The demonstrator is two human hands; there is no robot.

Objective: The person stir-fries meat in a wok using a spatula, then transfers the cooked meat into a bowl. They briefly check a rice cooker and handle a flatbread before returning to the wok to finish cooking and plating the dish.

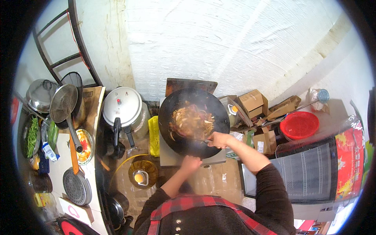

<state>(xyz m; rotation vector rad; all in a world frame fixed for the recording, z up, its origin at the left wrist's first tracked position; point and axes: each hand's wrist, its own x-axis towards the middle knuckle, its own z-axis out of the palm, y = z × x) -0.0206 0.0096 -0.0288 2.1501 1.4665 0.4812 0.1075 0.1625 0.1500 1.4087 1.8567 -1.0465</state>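
Observation:
A large black wok (176,97) stands on a stove (173,161), with steam over sliced, browned food (192,119) in its middle. My right hand (218,140) is closed around the handle of a cooking utensil (205,141) at the wok's lower right; the utensil's far end is hidden in the food. My left hand (191,163) is closed at the near edge of the wok, where its handle would sit; the fingers and what they grip are mostly hidden.
Left of the stove are a pressure cooker (122,105), a yellow bag (154,136) and an oil jug (143,176). A counter (63,144) holds a strainer (63,102), a plate of food (84,147) and green beans (31,138). Cardboard boxes (251,100) and a red basket (299,125) lie right.

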